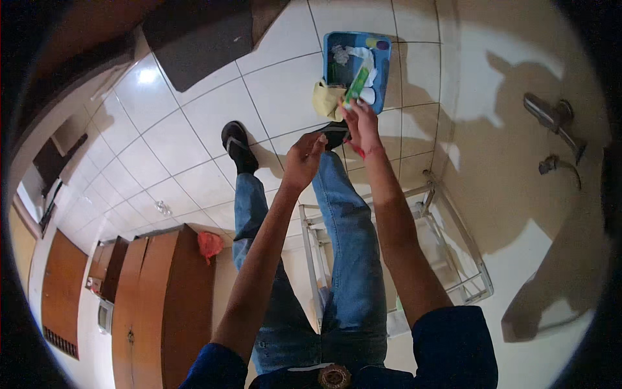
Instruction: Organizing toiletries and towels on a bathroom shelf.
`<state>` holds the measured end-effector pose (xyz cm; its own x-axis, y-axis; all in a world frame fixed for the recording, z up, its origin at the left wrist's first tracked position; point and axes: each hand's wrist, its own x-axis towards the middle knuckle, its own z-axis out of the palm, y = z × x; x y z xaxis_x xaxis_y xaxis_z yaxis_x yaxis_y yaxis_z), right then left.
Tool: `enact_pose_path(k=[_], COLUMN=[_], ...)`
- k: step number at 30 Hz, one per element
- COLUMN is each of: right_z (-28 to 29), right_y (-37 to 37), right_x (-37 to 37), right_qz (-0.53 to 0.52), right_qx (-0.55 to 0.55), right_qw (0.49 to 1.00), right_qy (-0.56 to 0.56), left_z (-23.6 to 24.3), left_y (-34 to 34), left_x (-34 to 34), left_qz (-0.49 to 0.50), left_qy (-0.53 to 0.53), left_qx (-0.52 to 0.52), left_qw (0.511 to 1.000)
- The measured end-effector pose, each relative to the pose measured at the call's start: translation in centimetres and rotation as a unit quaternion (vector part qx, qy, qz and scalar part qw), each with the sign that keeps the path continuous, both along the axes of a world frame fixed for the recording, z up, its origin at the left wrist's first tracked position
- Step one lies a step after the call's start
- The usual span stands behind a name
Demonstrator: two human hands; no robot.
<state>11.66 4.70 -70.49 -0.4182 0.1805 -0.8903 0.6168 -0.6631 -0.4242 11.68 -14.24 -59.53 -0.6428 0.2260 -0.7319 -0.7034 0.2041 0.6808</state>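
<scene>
My right hand is closed on the lower end of a narrow green box, which points up and away over a blue plastic basket. A red band circles that wrist. My left hand is beside it, lower and to the left. Its fingers are drawn together, and whether anything small sits at their tips I cannot make out. In the basket lie white crumpled material, clear crumpled plastic and a white rounded item. Pale yellow cloth hangs at the basket's near left corner.
White floor tiles surround my sandalled feet. A metal rack stands behind my right leg. Wall taps stick out at the right. Brown cabinets and a red bag are at lower left; a dark mat lies at upper left.
</scene>
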Motion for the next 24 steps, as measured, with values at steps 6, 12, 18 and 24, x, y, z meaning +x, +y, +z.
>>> enact_pose_path(k=[6, 12, 18, 24], right_z=[13.0, 24.3, 32.6, 41.0], right_y=[-4.8, -7.9, -10.3, -9.9], right_x=[5.6, 9.5, 12.6, 17.5], right_qz=[-0.008, 0.068, 0.003, 0.007], right_qx=[-0.096, -0.099, -0.076, 0.006], right_qw=[0.988, 0.979, 0.973, 0.950], right_qy=[0.120, 0.166, 0.216, 0.313], left_z=[0.6, 9.1, 18.2, 31.9], left_y=[-1.2, -1.4, -4.2, -3.8], left_x=[0.3, -2.4, -1.9, -1.5], left_qz=[-0.021, -0.030, -0.088, -0.234], left_qy=[0.055, 0.010, -0.018, -0.021], left_qx=[0.010, 0.052, 0.146, 0.236], left_qw=[0.998, 0.998, 0.985, 0.943])
